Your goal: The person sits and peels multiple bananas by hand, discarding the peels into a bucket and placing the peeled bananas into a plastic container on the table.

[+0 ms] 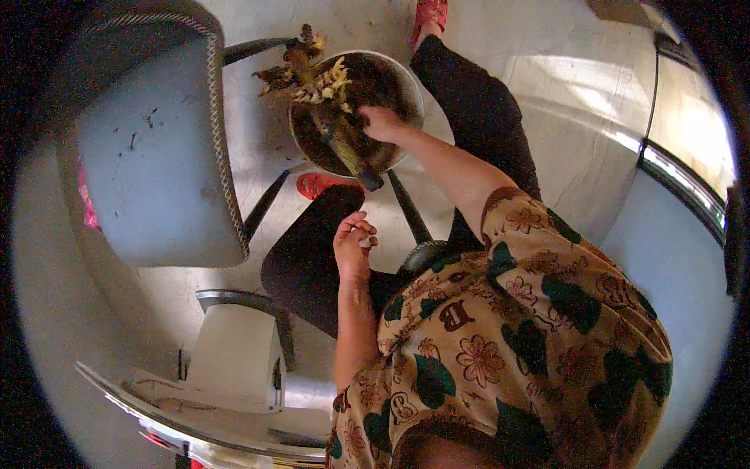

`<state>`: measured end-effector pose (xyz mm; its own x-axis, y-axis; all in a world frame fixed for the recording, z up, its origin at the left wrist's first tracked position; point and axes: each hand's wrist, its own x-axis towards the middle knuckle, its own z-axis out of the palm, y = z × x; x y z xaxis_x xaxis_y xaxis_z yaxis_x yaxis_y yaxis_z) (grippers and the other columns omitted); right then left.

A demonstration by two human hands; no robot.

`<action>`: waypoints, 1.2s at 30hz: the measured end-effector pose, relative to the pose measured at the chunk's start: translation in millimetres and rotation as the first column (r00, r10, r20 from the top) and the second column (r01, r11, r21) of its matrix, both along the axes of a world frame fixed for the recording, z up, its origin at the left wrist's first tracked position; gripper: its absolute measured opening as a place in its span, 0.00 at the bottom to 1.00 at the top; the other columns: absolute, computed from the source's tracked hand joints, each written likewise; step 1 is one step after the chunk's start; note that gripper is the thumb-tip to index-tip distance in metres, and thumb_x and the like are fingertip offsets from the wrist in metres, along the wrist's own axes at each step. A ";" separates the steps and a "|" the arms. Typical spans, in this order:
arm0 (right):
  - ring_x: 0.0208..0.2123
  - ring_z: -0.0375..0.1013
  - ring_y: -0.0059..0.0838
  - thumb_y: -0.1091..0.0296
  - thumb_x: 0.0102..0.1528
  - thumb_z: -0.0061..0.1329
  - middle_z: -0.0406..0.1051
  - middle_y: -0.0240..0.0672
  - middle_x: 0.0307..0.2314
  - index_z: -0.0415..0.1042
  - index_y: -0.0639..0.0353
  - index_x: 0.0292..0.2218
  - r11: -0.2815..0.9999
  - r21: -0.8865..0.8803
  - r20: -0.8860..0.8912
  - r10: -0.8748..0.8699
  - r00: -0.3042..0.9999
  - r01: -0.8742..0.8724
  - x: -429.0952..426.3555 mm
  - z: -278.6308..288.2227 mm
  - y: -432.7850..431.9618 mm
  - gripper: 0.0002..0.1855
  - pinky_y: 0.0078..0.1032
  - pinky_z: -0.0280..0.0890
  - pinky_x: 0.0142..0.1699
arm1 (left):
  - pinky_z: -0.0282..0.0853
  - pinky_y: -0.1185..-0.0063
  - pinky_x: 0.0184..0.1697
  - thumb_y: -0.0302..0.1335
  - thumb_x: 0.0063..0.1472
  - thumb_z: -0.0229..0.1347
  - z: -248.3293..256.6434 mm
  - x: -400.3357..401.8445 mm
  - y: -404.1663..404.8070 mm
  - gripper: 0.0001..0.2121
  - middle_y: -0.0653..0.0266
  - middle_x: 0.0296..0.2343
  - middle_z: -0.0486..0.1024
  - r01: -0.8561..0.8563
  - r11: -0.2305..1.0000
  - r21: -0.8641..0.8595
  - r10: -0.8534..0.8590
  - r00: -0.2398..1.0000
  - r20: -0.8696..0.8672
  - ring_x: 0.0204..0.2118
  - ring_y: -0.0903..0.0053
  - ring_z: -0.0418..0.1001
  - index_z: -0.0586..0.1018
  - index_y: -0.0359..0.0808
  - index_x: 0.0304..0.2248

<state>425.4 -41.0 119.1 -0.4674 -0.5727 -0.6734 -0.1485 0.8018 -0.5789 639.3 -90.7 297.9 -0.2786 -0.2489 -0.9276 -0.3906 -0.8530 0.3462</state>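
Observation:
A round basin (417,99) with a pale rim stands before me, dark inside. Across it lies a thick plant stalk (347,146), greenish-brown with a dark lower end over the near rim; its upper end bears pale yellow clustered pieces (331,85) and dark, ragged bits beyond the far left rim. My right hand (381,124) reaches over the basin beside the stalk, fingers bent down; its fingertips are hard to see, and whether they grip anything cannot be told. My left hand (355,230) is raised below the basin, fingers loosely curled, with a small pale thing perhaps among them.
A chair with a blue-grey seat (158,158) and stitched edge stands at left, small dark scraps on it. Dark chair legs (409,205) rise near the basin. A white object (237,352) stands lower left. My legs in dark trousers (480,111) and red shoes (319,184) flank the basin.

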 end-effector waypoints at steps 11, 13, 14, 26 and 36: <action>0.31 0.69 0.45 0.68 0.40 0.46 0.68 0.52 0.28 0.67 0.71 0.32 0.998 0.017 0.158 -0.056 0.986 0.054 -11.2 17.7 -21.0 0.17 0.36 0.65 0.35 | 0.54 0.86 0.18 0.26 0.56 0.48 -18.4 -29.0 13.0 0.10 0.70 0.27 0.66 0.279 0.915 -0.290 -0.248 0.959 0.140 0.19 0.88 0.58 0.68 0.37 0.39; 0.29 0.70 0.44 0.66 0.40 0.47 0.69 0.51 0.24 0.69 0.71 0.29 0.999 0.012 0.153 0.029 0.988 -0.031 -18.4 17.6 -14.9 0.16 0.35 0.65 0.33 | 0.60 0.82 0.24 0.28 0.55 0.50 -34.4 -46.6 2.0 0.17 0.64 0.30 0.65 0.374 0.775 -0.510 -0.368 0.922 0.116 0.25 0.82 0.62 0.63 0.34 0.43; 0.29 0.70 0.43 0.66 0.41 0.47 0.69 0.51 0.25 0.67 0.71 0.31 0.992 0.014 0.149 0.121 0.981 -0.124 -27.3 24.6 -13.2 0.17 0.34 0.64 0.34 | 0.62 0.80 0.27 0.29 0.54 0.52 -56.6 -52.6 -1.2 0.20 0.62 0.31 0.65 0.376 0.637 -0.673 -0.417 0.902 0.110 0.27 0.78 0.64 0.61 0.33 0.45; 0.22 0.69 0.42 0.58 0.43 0.44 0.69 0.47 0.21 0.68 0.73 0.26 0.827 -0.049 0.176 0.560 0.810 -0.561 -84.0 52.7 -21.6 0.20 0.36 0.65 0.29 | 0.64 0.67 0.41 0.38 0.46 0.57 -88.7 -93.2 -1.3 0.37 0.45 0.40 0.65 0.886 0.107 -0.451 -0.665 0.401 0.630 0.41 0.53 0.65 0.51 0.29 0.50; 0.14 0.58 0.19 0.59 0.52 0.39 0.61 0.29 0.16 0.61 0.60 0.24 0.898 -0.001 0.993 -0.053 0.109 0.441 -55.7 60.2 17.5 0.13 0.19 0.54 0.19 | 0.58 0.77 0.47 0.26 0.53 0.52 -115.7 -54.9 -20.2 0.25 0.55 0.43 0.65 0.588 0.585 -0.559 -0.695 0.719 0.030 0.45 0.69 0.65 0.58 0.32 0.50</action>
